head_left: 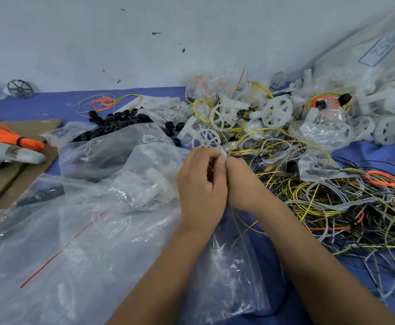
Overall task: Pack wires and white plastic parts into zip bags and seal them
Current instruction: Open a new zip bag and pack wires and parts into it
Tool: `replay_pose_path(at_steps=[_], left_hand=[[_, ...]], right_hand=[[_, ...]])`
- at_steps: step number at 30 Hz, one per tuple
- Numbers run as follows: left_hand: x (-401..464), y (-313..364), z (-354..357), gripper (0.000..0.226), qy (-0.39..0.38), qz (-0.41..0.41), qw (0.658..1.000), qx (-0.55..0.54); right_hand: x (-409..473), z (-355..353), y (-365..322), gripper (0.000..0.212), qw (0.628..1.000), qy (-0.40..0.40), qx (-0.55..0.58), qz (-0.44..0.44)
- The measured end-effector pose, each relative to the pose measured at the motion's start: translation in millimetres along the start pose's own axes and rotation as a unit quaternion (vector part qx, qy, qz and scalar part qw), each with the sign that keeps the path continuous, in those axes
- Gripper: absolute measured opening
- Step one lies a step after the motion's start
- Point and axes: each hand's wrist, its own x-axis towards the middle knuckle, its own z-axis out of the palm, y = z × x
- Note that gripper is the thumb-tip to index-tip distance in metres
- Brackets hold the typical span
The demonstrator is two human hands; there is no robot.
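Hands meet over the clear plastic zip bag [227,266]
Left hand [201,184] and right hand [241,184] — fingers curled, pinching something small; what, I cannot tell

Both bare arms reach forward side by side, and the left hand [201,181] and right hand [239,184] touch each other, with fingers curled and fingertips pinched close together.

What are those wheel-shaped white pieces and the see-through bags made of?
The white wheels look like moulded plastic: milky, slightly translucent, matte spokes. The bags look like thin clear plastic film: glossy, wrinkled, showing the blue surface beneath.
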Motion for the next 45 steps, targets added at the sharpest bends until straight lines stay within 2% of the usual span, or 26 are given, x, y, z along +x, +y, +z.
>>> replay_pose_path(at_steps=[2,4,7,10,13,16,25,31,35,38,41,43,45], left_hand=[[1.0,-3.2,1.8,0.011,-0.014,-0.008,1.000,-0.002],[0.3,-7.6,4.5,0.012,-0.063,-0.022,0.998,0.002],[-3.6,-12.4,9.1,0.012,-0.157,-0.048,0.986,0.032],[-4.8,-15.2,10.4,0.014,-0.172,-0.064,0.982,0.033],[-4.0,-16.6,10.4,0.016,-0.166,-0.079,0.983,0.027],[-4.4,-17.5,11.6,0.019,-0.164,-0.086,0.982,0.030],[-5.7,-23.1,13.3,0.019,-0.165,-0.095,0.981,0.027],[-5.4,-25.3,14.8,0.017,-0.159,-0.102,0.982,0.013],[-6.1,-26.5,14.4,0.016,-0.151,-0.103,0.983,0.003],[-4.9,-26.5,14.1,0.016,-0.133,-0.099,0.986,-0.002],[-3.5,-26.1,13.1,0.018,-0.117,-0.095,0.989,0.004],[-3.3,-26.4,12.6,0.017,-0.105,-0.102,0.989,0.009],[-3.2,-25.7,12.4,0.016,-0.081,-0.117,0.990,0.018]], right_hand=[[-1.1,-10.2,5.5,0.034,0.998,0.062,-0.014,0.010],[-2.2,-20.0,11.0,0.022,0.992,0.121,-0.019,0.032],[-1.0,-40.6,24.4,0.018,0.976,0.173,-0.084,0.099],[-4.2,-63.9,39.3,0.021,0.961,0.143,-0.179,0.155],[-7.5,-78.1,48.3,0.036,0.946,0.126,-0.221,0.203],[-6.3,-78.0,53.3,0.043,0.944,0.071,-0.249,0.204],[-6.3,-74.8,57.0,0.002,0.943,0.067,-0.280,0.168],[-13.4,-97.4,47.1,0.012,0.976,0.105,-0.178,0.069],[-17.1,-103.4,37.3,0.009,0.971,0.234,-0.054,0.004],[-16.9,-97.8,33.7,0.010,0.937,0.345,0.041,-0.025],[-15.1,-90.9,36.1,0.009,0.874,0.448,0.186,-0.013],[-14.2,-83.8,36.0,0.008,0.822,0.465,0.328,0.007],[-14.1,-72.2,33.5,0.008,0.776,0.444,0.446,0.037]])
